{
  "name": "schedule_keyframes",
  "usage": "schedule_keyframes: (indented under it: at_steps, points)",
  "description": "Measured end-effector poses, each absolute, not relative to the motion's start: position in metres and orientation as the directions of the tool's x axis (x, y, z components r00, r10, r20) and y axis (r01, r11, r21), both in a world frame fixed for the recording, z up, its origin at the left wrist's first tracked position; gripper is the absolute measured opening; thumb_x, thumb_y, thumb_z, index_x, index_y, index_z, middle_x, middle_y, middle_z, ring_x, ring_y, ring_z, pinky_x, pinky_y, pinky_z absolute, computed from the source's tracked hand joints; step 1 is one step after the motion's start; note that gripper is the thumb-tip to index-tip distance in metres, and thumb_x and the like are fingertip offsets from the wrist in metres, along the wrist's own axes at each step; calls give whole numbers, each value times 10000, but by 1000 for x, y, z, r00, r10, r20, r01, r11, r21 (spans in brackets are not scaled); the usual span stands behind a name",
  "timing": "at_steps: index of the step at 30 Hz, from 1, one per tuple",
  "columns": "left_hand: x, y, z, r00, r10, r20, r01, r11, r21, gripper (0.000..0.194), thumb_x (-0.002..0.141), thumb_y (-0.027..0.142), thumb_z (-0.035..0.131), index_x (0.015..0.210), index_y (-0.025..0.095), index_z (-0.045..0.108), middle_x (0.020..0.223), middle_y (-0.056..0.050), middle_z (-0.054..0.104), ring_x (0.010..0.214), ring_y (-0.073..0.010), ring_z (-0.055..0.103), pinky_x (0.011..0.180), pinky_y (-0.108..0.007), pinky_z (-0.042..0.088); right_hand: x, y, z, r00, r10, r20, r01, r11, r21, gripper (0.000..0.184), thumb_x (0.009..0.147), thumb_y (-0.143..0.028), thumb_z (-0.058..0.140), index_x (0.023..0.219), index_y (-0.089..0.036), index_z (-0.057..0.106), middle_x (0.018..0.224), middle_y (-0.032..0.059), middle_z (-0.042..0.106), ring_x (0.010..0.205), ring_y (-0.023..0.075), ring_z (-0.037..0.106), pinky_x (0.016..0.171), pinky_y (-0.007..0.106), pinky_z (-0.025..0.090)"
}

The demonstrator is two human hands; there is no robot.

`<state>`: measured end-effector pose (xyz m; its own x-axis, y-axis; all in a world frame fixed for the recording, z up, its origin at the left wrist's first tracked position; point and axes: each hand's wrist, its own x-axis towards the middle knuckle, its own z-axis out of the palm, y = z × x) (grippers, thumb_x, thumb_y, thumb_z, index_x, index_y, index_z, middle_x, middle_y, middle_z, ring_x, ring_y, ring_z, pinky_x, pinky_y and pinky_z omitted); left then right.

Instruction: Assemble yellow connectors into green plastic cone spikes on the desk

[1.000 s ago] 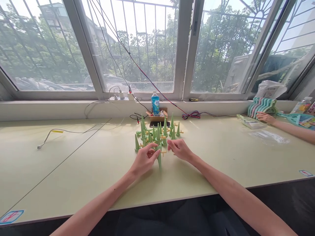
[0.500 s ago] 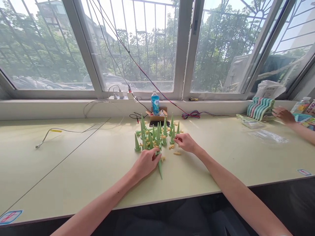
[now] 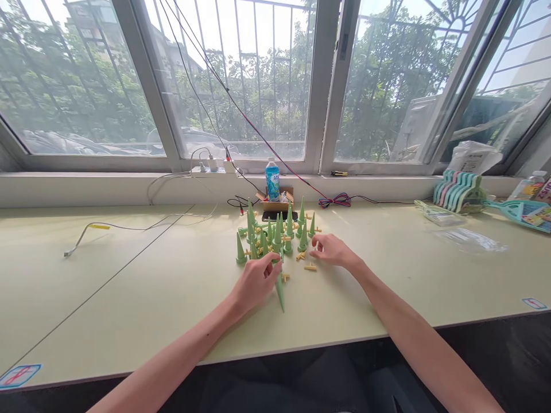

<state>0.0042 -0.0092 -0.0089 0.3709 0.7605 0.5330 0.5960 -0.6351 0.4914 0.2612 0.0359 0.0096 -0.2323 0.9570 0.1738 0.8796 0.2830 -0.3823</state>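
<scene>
Green, cone-shaped plant-watering spikes (image 3: 240,250) stand point-up in a cluster on the table, with small yellow T-shaped valve pieces among them. My left hand (image 3: 257,281) is at the cluster's near side, thumb and fingers closed around the wide end of one lying spike (image 3: 280,295). Its tip points toward me, and the grip is partly hidden by the fingers. My right hand (image 3: 332,250) hovers at the right side of the cluster, fingers curved and apart, nothing visible in them. Closest to it are an upright spike (image 3: 303,237) and a loose yellow valve piece (image 3: 310,267).
Behind the cluster are a dark phone (image 3: 275,216), a small cardboard box (image 3: 278,205) and a blue bottle (image 3: 272,181). Cables (image 3: 338,200) run along the wall. Pastel hangers (image 3: 458,190), a clear plastic bag (image 3: 471,239) and a teal labelled item (image 3: 523,213) occupy the right.
My right hand has moved slightly right, off the upright spike, and its fingers have parted. My left hand stays at the lying spike. Another person's hand at far right has left the view.
</scene>
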Motion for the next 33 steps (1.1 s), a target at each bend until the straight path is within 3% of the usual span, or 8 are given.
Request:
schedule_keyframes:
  at_steps: [6,10,14,19,23,28,33]
  points:
    - [4,-8,-9,371,759,535,594,-637,492,236,956,298,486,990,145,662,526,55,542,428,-73,424,477,-191,349,260,36,8,-260,957,132,880,291,-375,17,818,-189,615,831,-178,620,866,60,685,821,199,597,621,258,375]
    - [5,-8,-9,369,769,522,601,-626,497,237,955,298,485,990,144,661,528,52,547,432,-79,441,483,-197,361,261,38,5,-273,950,153,863,312,-398,92,850,-169,561,763,-173,594,864,72,677,787,184,593,628,259,396]
    - [5,-8,-9,364,794,487,633,-594,496,245,948,323,501,1015,152,663,546,46,566,453,-94,484,519,-214,399,260,39,2,-300,934,194,796,357,-489,136,886,-252,543,785,-177,593,852,73,671,756,177,601,614,259,424]
    - [5,-9,-8,376,820,431,665,-563,491,289,948,346,496,1080,150,662,560,36,585,474,-116,529,556,-237,437,255,38,2,-344,920,187,659,378,-650,133,893,-266,509,793,-183,537,753,26,647,501,113,562,497,246,423]
    - [5,-9,-8,376,825,421,680,-554,479,319,939,357,512,1121,145,666,553,32,590,483,-130,548,581,-249,457,251,36,4,-341,904,259,547,415,-727,115,883,-281,521,816,-189,513,778,14,633,459,104,572,440,232,406]
    - [5,-7,-12,386,817,428,680,-566,466,308,923,348,538,1124,154,668,567,18,612,495,-146,565,578,-259,470,245,31,7,-365,870,332,506,485,-713,143,860,-315,585,827,-179,559,802,11,635,484,92,570,492,234,424]
    - [5,-7,-12,399,807,436,680,-579,450,235,921,335,534,993,170,685,549,16,600,485,-155,560,550,-263,451,240,28,7,-373,857,357,535,512,-672,139,853,-310,613,824,-174,610,750,-5,626,502,79,525,535,229,410]
